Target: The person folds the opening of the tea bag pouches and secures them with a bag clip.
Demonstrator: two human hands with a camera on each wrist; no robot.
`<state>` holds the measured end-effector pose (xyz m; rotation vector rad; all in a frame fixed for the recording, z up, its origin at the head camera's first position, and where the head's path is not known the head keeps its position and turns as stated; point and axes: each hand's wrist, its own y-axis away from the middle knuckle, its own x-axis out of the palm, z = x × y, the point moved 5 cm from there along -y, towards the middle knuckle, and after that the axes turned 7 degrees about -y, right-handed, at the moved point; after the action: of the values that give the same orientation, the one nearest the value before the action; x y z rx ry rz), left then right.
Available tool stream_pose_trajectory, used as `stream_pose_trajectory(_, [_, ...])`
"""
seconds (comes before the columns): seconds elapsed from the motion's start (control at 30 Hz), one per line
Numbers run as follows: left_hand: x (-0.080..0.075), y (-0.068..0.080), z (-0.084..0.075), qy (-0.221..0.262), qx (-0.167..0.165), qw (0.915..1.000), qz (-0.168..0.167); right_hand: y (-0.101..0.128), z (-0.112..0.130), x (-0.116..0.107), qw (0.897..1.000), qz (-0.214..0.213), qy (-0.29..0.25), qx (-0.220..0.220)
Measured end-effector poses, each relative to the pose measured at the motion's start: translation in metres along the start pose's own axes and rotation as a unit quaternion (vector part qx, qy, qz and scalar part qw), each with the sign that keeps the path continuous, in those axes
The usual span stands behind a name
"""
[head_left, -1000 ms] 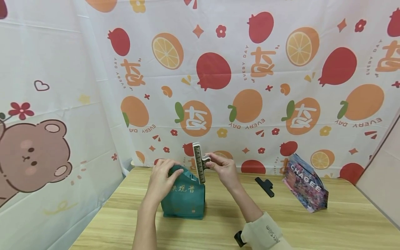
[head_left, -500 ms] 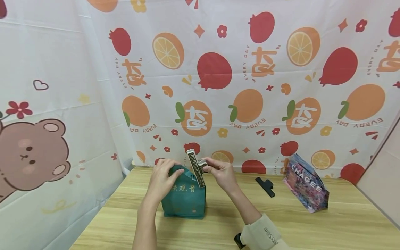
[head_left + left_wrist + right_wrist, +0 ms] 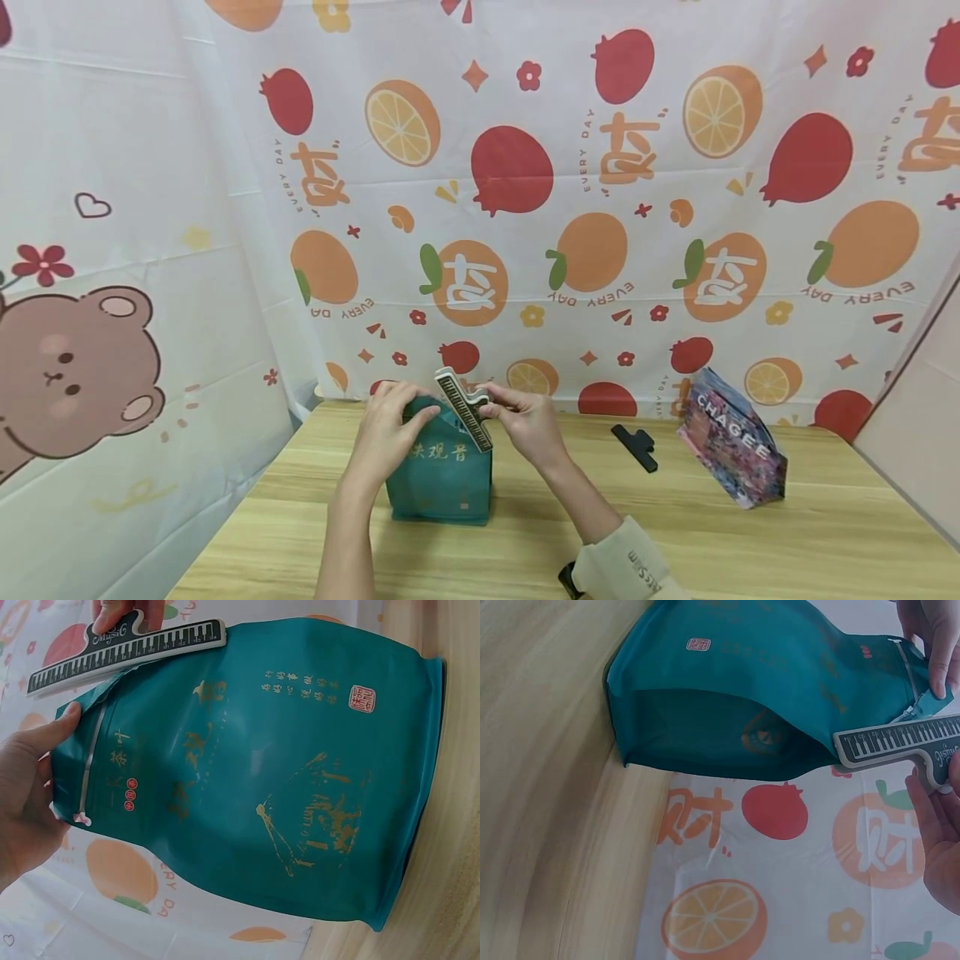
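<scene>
The left hand (image 3: 390,429) and its forearm are bare, with no sleeve showing. The right hand (image 3: 525,421) is bare too; further up that arm sits a pale cream sleeve (image 3: 626,567) with dark lettering printed along the cuff, and a small black strap (image 3: 567,577) at its edge.

Teal pouch (image 3: 442,479): smooth plastic film with a soft satin sheen, faintly creased near the top; gold and red print is seen on its face, and a pale zip strip runs across the mouth. Piano-key clip (image 3: 465,408): hard moulded plastic, matt, with black and cream printed keys. Desk (image 3: 750,542): light wood-grain surface, smooth, with a low sheen; streaked grain is noted. Backdrop (image 3: 600,208): thin white sheet printed with fruit, matt, marked by fold creases and wrinkles. Black clip (image 3: 634,447): dark plastic, matt. Patterned pouch (image 3: 731,450): glossy printed film, crinkled. Sleeve (image 3: 626,571): pale woven cloth, matt.
</scene>
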<state>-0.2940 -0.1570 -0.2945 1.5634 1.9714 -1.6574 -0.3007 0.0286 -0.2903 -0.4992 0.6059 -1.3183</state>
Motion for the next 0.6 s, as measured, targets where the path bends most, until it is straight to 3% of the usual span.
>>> stream_pose_trajectory(0.1, [0.0,0.0,0.0,0.002,-0.001,1.0,0.003,0.0,0.002,0.0,1.0,0.003,0.016,-0.004])
stream_pose_trajectory(0.33, [0.0,-0.003,0.001,0.01,0.006,0.9999,0.0,-0.005,-0.026,0.002,0.999,0.012,0.035,-0.027])
stream_pose_trajectory(0.6, [0.0,-0.005,0.004,0.01,0.002,0.9999,0.01,-0.006,-0.028,0.005,0.996,0.015,0.085,-0.029])
